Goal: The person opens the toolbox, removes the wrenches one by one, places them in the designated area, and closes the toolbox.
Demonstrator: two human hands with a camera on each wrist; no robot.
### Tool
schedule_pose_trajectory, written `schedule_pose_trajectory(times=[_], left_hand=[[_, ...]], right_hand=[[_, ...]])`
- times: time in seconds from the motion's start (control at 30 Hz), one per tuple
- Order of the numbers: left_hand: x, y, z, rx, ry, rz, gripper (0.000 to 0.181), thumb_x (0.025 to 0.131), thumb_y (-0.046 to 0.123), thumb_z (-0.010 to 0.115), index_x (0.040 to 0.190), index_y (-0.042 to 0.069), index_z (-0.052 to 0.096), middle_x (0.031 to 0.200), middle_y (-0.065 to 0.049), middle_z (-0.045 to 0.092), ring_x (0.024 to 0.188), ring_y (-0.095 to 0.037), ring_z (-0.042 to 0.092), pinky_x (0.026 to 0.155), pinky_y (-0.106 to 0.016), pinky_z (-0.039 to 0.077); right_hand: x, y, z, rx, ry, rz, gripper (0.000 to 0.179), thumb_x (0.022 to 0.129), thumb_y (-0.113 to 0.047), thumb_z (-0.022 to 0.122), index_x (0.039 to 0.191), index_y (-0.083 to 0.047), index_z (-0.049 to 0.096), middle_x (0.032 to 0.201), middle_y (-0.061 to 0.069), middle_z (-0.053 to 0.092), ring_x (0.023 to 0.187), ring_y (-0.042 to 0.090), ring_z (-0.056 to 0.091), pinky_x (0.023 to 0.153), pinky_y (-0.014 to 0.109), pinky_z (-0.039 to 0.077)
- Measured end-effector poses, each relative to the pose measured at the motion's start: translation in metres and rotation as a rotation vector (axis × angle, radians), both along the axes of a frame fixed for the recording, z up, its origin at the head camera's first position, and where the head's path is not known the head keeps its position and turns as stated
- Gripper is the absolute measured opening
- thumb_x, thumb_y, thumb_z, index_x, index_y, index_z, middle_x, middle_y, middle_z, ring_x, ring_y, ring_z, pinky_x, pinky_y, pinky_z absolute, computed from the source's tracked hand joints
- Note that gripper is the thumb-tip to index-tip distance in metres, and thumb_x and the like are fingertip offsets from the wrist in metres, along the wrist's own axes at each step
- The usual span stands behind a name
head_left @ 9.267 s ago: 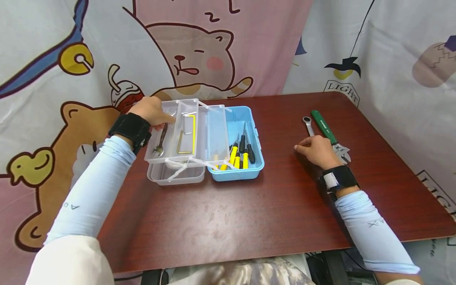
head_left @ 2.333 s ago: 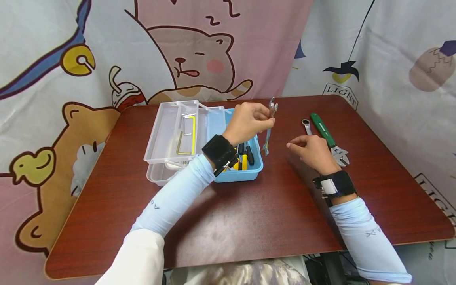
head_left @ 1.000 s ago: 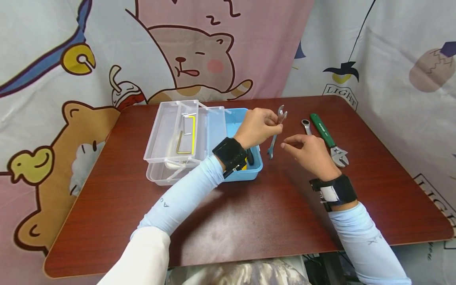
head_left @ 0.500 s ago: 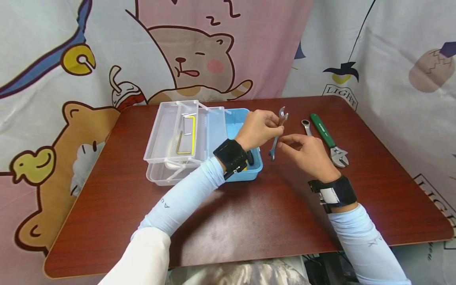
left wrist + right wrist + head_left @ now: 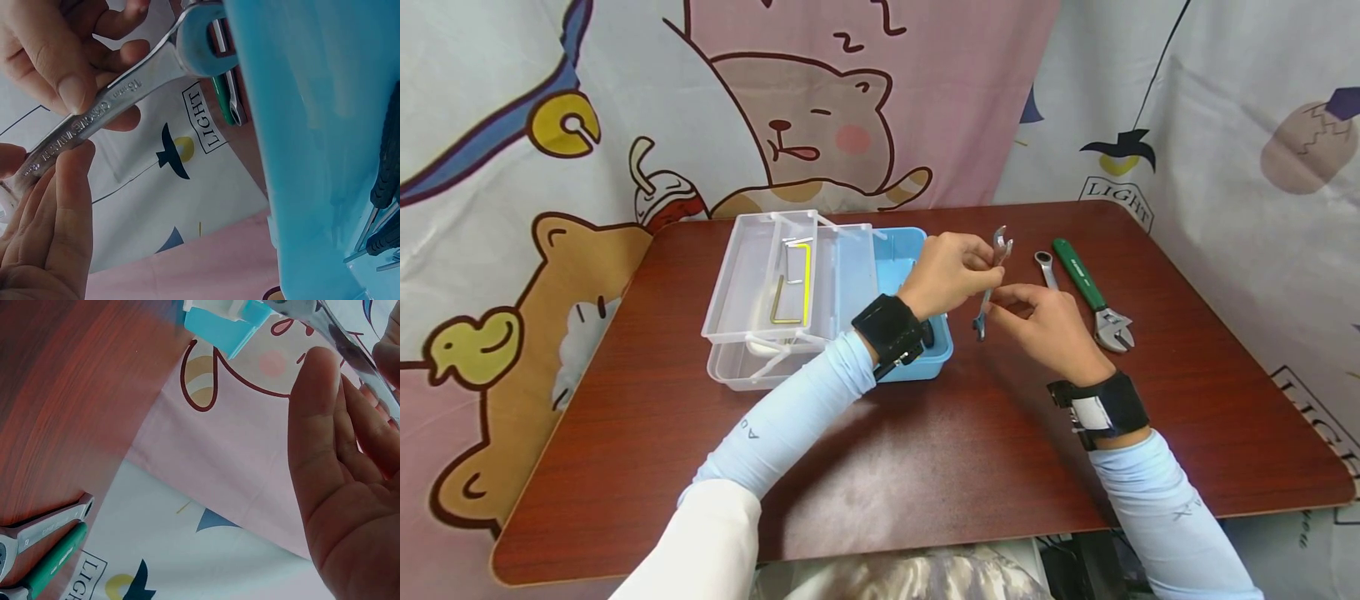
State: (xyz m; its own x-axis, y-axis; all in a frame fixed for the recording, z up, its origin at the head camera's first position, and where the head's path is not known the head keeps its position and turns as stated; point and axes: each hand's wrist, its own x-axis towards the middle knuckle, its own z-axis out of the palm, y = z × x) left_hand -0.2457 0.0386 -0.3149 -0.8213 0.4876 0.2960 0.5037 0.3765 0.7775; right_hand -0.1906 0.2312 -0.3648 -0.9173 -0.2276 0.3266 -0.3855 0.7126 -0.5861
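Observation:
A silver double open-end wrench [image 5: 94, 122] is held up, tilted, between both hands, to the right of the blue box. My left hand [image 5: 951, 271] pinches it toward its upper end. Lower on the shank, the thumb and fingers of my right hand [image 5: 1051, 329] lie on either side of it, as the left wrist view shows. The shank carries stamped lettering. In the right wrist view the wrench [image 5: 350, 347] crosses the upper right, with my left hand partly cut off at the edge. The left palm hides part of the blue box.
A clear organizer tray [image 5: 741, 275] holds several hex keys [image 5: 807, 283], one yellow. Beside it the light blue box [image 5: 936, 367] contains screwdrivers [image 5: 387, 156]. Past my right hand lie a ratchet wrench [image 5: 1045, 265] and a green-handled adjustable wrench [image 5: 1086, 275] on the brown table [image 5: 880, 492].
My left hand has taken the open-end wrench from the clear tray and carried it right. My right hand has shifted slightly left, and its fingertips now meet the wrench's lower shank.

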Motion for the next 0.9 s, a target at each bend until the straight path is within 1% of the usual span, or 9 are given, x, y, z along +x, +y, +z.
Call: schedule_pose_trajectory(times=[0.2, 0.4, 0.53, 0.7, 0.8, 0.9], left_hand=[[0.0022, 0.0016, -0.0002, 0.031, -0.021, -0.005, 0.017, 0.093, 0.018, 0.074, 0.104, 0.005, 0.077, 0.095, -0.004, 0.078, 0.087, -0.005, 0.073, 0.073, -0.021, 0.056], [0.0029, 0.0034, 0.0006, 0.048, -0.032, -0.007, 0.017, 0.093, 0.018, 0.074, 0.104, 0.006, 0.076, 0.094, -0.003, 0.078, 0.086, -0.004, 0.072, 0.072, -0.021, 0.056], [0.0026, 0.0036, -0.0001, 0.062, -0.039, -0.012, 0.016, 0.093, 0.017, 0.074, 0.104, 0.006, 0.076, 0.093, -0.002, 0.078, 0.085, -0.003, 0.072, 0.069, -0.022, 0.055], [0.0019, 0.0020, -0.0019, 0.107, -0.038, -0.020, 0.014, 0.093, 0.016, 0.075, 0.103, 0.006, 0.077, 0.091, -0.002, 0.078, 0.084, -0.005, 0.072, 0.067, -0.024, 0.054], [0.0026, 0.0007, -0.0023, 0.133, -0.040, -0.031, 0.014, 0.094, 0.016, 0.075, 0.102, 0.006, 0.077, 0.090, -0.002, 0.077, 0.084, -0.007, 0.073, 0.067, -0.025, 0.054], [0.0031, -0.0005, -0.0026, 0.169, -0.063, -0.051, 0.014, 0.094, 0.014, 0.075, 0.103, 0.004, 0.076, 0.089, -0.003, 0.077, 0.083, -0.018, 0.075, 0.066, -0.026, 0.055]], right_hand=[[-0.0004, -0.0013, -0.0011, -0.009, 0.009, 0.022, 0.027, 0.101, -0.030, 0.069, 0.114, -0.007, 0.076, 0.101, 0.006, 0.077, 0.086, 0.023, 0.074, 0.071, 0.047, 0.059], [-0.0004, -0.0024, -0.0020, -0.007, 0.041, 0.023, 0.023, 0.101, -0.029, 0.069, 0.110, -0.009, 0.077, 0.093, 0.001, 0.076, 0.082, 0.018, 0.072, 0.067, 0.038, 0.055], [0.0011, -0.0018, -0.0026, -0.018, 0.037, 0.013, 0.024, 0.102, -0.029, 0.068, 0.112, -0.009, 0.077, 0.089, 0.003, 0.075, 0.076, 0.017, 0.069, 0.062, 0.032, 0.052], [0.0021, -0.0005, -0.0038, -0.030, 0.026, 0.004, 0.024, 0.102, -0.026, 0.068, 0.115, -0.006, 0.075, 0.086, 0.008, 0.074, 0.069, 0.018, 0.067, 0.058, 0.030, 0.051], [0.0019, -0.0007, -0.0045, -0.031, 0.036, 0.002, 0.023, 0.101, -0.023, 0.069, 0.114, -0.005, 0.074, 0.085, 0.008, 0.074, 0.070, 0.020, 0.067, 0.059, 0.030, 0.050], [0.0016, -0.0013, -0.0050, -0.037, 0.060, 0.000, 0.021, 0.100, -0.021, 0.070, 0.114, -0.005, 0.075, 0.084, 0.008, 0.074, 0.072, 0.020, 0.068, 0.059, 0.029, 0.049]])
